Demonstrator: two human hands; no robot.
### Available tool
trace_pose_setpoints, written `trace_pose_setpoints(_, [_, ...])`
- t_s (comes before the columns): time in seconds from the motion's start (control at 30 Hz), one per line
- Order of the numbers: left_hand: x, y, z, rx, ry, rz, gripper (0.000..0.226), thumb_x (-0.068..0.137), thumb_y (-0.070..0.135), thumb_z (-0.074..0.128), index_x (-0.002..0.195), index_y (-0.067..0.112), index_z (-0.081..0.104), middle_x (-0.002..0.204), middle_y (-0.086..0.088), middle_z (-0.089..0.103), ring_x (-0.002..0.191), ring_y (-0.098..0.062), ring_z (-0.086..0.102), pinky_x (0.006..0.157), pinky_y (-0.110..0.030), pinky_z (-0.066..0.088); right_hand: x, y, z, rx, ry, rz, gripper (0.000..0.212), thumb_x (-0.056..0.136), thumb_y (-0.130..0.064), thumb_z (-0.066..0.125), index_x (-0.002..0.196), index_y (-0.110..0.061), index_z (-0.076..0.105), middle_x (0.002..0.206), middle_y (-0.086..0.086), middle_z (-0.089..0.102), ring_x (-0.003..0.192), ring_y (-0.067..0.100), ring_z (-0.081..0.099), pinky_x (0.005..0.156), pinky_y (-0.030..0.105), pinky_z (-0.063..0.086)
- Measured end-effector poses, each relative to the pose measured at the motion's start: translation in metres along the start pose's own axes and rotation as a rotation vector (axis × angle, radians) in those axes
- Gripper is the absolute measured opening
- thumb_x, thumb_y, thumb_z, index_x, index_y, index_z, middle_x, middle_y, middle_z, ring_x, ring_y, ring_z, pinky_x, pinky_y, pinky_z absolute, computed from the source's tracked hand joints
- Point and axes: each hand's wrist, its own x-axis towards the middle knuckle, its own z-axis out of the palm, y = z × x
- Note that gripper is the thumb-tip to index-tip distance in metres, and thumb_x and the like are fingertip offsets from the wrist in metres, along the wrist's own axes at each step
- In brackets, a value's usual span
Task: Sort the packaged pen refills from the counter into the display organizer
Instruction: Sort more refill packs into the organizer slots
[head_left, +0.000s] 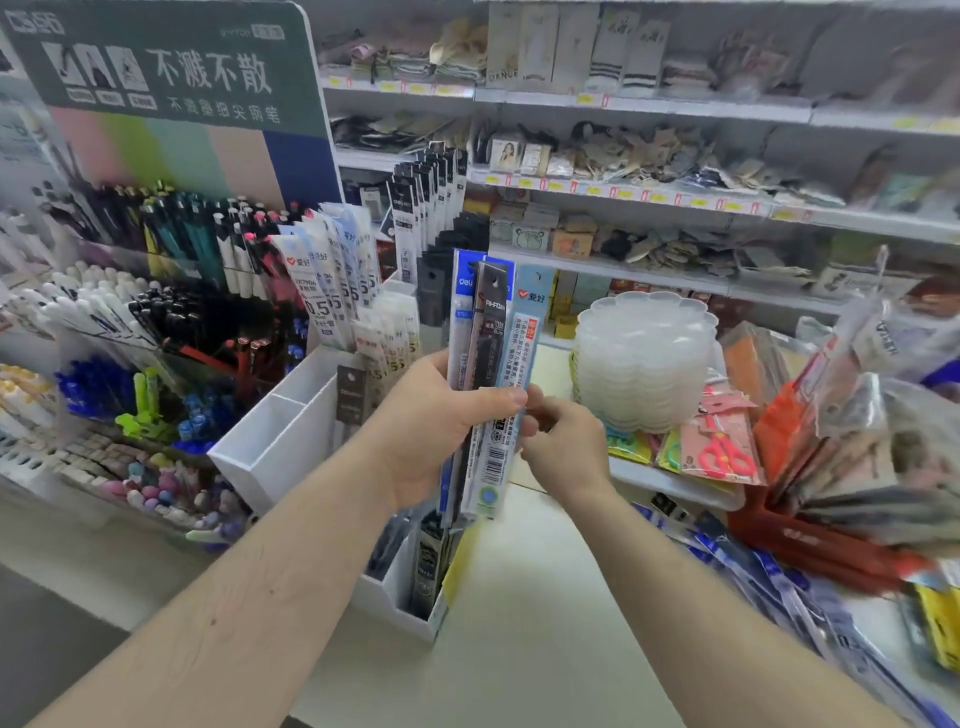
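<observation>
Three refill packs (485, 384) stand upright at frame centre, fanned slightly: a blue one at the back, a dark one in the middle, a pale blue one in front. Left hand (436, 421) grips the packs, thumb across their front and fingers curled behind. Right hand (563, 447) sits just right of the packs, its fingers curled and pinching the lower right edge of the front pack. White organizer (283, 441) stands at lower centre-left, below and left of the held packs; its rear compartments hold upright refill packs. More packs lie on the counter (545, 649) at lower right, blurred. Stacked clear trays (644, 364) sit right of centre, with packaged scissors (722, 449) just below them.
</observation>
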Motion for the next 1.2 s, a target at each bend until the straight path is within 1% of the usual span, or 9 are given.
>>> trace_pose_setpoints(0.1, [0.002, -0.004, 0.004, -0.044, -0.026, -0.056, 0.014, 0.092, 0.001, 0.06, 0.103, 0.006, 0.067, 0.08, -0.009, 0.073, 0.071, -0.018, 0.071, 0.059, -0.032, 0.058, -0.019, -0.026, -0.021, 0.417, 0.122, 0.082, 0.021, 0.093, -0.023, 0.063, 0.076, -0.012, 0.071, 0.062, 0.001, 0.067, 0.054, 0.02, 0.062, 0.057, 0.043, 0.054])
trace_pose_setpoints(0.23, [0.004, -0.003, 0.003, -0.12, -0.044, -0.144, 0.016, 0.093, 0.007, 0.061, 0.108, 0.007, 0.066, 0.077, -0.01, 0.067, 0.063, -0.019, 0.065, 0.056, -0.03, 0.055, -0.052, -0.068, -0.044, 0.705, 0.129, 0.086, 0.023, 0.1, -0.028, 0.056, 0.084, -0.016, 0.067, 0.066, -0.006, 0.061, 0.049, 0.007, 0.049, 0.047, 0.02, 0.04])
trace_pose_setpoints(0.3, [0.003, 0.002, -0.001, -0.171, -0.083, -0.176, 0.015, 0.093, 0.009, 0.061, 0.106, 0.009, 0.068, 0.079, -0.011, 0.068, 0.064, -0.021, 0.066, 0.056, -0.032, 0.057, -0.069, -0.081, -0.045, 0.66, 0.077, 0.007, 0.002, 0.093, -0.025, 0.067, 0.094, -0.023, 0.067, 0.069, -0.013, 0.058, 0.053, 0.004, 0.051, 0.051, 0.018, 0.045])
trace_pose_setpoints(0.4, [0.0, 0.01, -0.009, -0.182, -0.179, -0.257, 0.023, 0.095, 0.021, 0.06, 0.111, 0.005, 0.067, 0.078, -0.013, 0.068, 0.061, -0.022, 0.067, 0.054, -0.032, 0.057, -0.083, -0.087, -0.032, 0.472, 0.085, -0.089, 0.029, 0.081, -0.017, 0.081, 0.103, -0.029, 0.067, 0.059, -0.021, 0.049, 0.058, 0.002, 0.044, 0.059, 0.018, 0.045])
trace_pose_setpoints(0.53, [0.003, 0.017, -0.025, -0.135, -0.336, -0.344, 0.041, 0.087, 0.033, 0.063, 0.115, 0.004, 0.067, 0.091, -0.015, 0.072, 0.077, -0.025, 0.072, 0.069, -0.037, 0.059, -0.088, -0.097, -0.02, 0.507, 0.227, -0.08, 0.025, 0.08, -0.014, 0.082, 0.096, -0.031, 0.073, 0.06, -0.009, 0.037, 0.058, 0.012, 0.036, 0.058, 0.029, 0.04])
trace_pose_setpoints(0.63, [0.007, 0.021, -0.038, -0.088, -0.491, -0.387, 0.038, 0.076, 0.016, 0.06, 0.112, 0.005, 0.069, 0.098, -0.015, 0.07, 0.083, -0.025, 0.07, 0.079, -0.041, 0.057, -0.093, -0.104, -0.019, 0.509, 0.261, -0.093, 0.023, 0.085, -0.014, 0.077, 0.09, -0.036, 0.077, 0.072, 0.002, 0.07, 0.069, 0.035, 0.062, 0.075, 0.042, 0.06])
trace_pose_setpoints(0.73, [0.013, 0.028, -0.04, -0.097, -0.585, -0.392, 0.033, 0.079, 0.005, 0.055, 0.106, 0.009, 0.073, 0.092, -0.013, 0.072, 0.079, -0.024, 0.071, 0.076, -0.04, 0.057, -0.095, -0.108, -0.022, 0.521, 0.289, -0.077, 0.027, 0.09, -0.003, 0.068, 0.088, -0.028, 0.075, 0.085, -0.001, 0.078, 0.081, 0.022, 0.074, 0.072, 0.039, 0.062])
trace_pose_setpoints(0.97, [0.04, 0.035, -0.031, -0.047, -0.486, -0.285, 0.012, 0.092, 0.006, 0.058, 0.103, 0.007, 0.064, 0.09, -0.01, 0.073, 0.08, -0.022, 0.071, 0.078, -0.035, 0.061, -0.083, -0.103, -0.029, 0.718, 0.455, 0.033, 0.023, 0.099, -0.007, 0.055, 0.093, -0.025, 0.067, 0.077, 0.013, 0.063, 0.054, 0.016, 0.057, 0.049, 0.031, 0.048])
trace_pose_setpoints(1.2, [0.053, 0.026, -0.028, 0.013, -0.464, -0.297, 0.029, 0.081, 0.033, 0.067, 0.096, 0.009, 0.072, 0.092, -0.01, 0.073, 0.09, -0.027, 0.069, 0.088, -0.044, 0.054, -0.065, -0.098, -0.023, 0.608, 0.307, 0.02, 0.033, 0.077, -0.009, 0.083, 0.104, -0.016, 0.066, 0.075, 0.008, 0.065, 0.072, 0.015, 0.065, 0.075, 0.032, 0.061])
